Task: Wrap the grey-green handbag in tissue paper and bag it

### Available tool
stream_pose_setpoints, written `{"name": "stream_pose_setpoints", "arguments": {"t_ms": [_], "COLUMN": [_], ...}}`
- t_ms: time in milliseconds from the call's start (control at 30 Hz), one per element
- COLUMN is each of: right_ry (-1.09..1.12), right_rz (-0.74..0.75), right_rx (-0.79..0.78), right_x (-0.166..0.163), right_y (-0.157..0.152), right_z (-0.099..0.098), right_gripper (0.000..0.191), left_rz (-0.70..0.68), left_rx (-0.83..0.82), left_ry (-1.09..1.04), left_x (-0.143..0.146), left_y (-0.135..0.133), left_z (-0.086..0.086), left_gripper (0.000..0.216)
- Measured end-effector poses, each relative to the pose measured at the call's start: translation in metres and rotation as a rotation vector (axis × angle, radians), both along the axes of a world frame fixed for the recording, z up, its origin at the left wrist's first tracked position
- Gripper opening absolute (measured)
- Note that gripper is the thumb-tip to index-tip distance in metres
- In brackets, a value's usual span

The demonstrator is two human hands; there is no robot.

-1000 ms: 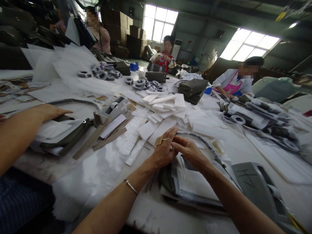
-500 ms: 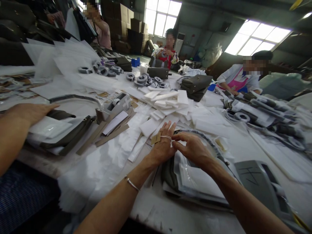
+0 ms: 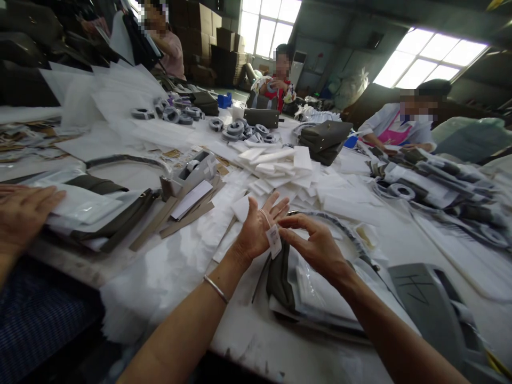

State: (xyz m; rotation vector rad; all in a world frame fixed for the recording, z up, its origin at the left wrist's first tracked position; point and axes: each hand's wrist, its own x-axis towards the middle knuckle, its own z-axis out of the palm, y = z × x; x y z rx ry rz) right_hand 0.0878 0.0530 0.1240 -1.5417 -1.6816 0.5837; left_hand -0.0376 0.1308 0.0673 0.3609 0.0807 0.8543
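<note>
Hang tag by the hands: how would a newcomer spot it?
On the white table, nearest the camera, the left hand and right hand meet above a dark bag. The hang tag dangles between them on a pale string, unlike the flat white sheets around.

Workers (image 3: 404, 128) are sitting around a long table (image 3: 256, 346) in a factory packing hall, where handbags (image 3: 325, 140), tape rolls (image 3: 236, 128) and white wrapping sheets (image 3: 280, 162) are piling up beneath stacked cartons (image 3: 208, 21) and high windows (image 3: 432, 58).

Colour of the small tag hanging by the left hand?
White with faint print: the small paper tag hangs on string at the left hand. Head view.
</note>
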Motion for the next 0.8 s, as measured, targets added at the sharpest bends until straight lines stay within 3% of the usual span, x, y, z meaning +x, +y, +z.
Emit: {"name": "stream_pose_setpoints", "arguments": {"t_ms": [133,267,300,500,800], "right_ry": [-0.079,-0.136,-0.119,0.207,0.499], "right_rz": [0.022,0.003,-0.008,-0.134,-0.141], "right_rx": [-0.007,-0.043,-0.061,-0.145,-0.199], "right_x": [-0.012,-0.013,-0.01,0.025,0.04], "right_y": [0.005,0.013,0.014,0.012,0.002], "right_z": [-0.008,-0.017,-0.018,-0.015,-0.006], "right_gripper": [0.024,0.003,0.007,0.028,0.022], "left_rz": [0.025,0.038,0.037,0.039,0.111], "left_rx": [0.103,0.16,0.16,0.209,0.238], "left_ry": [0.041,0.084,0.079,0.062,0.247], "left_x": [0.003,0.006,0.006,0.0,0.0], "left_y": [-0.002,-0.006,-0.005,0.003,0.003], "left_z": [-0.003,-0.004,-0.004,-0.007,-0.01], "left_gripper": [0.077,0.071,0.067,0.047,0.033]}}
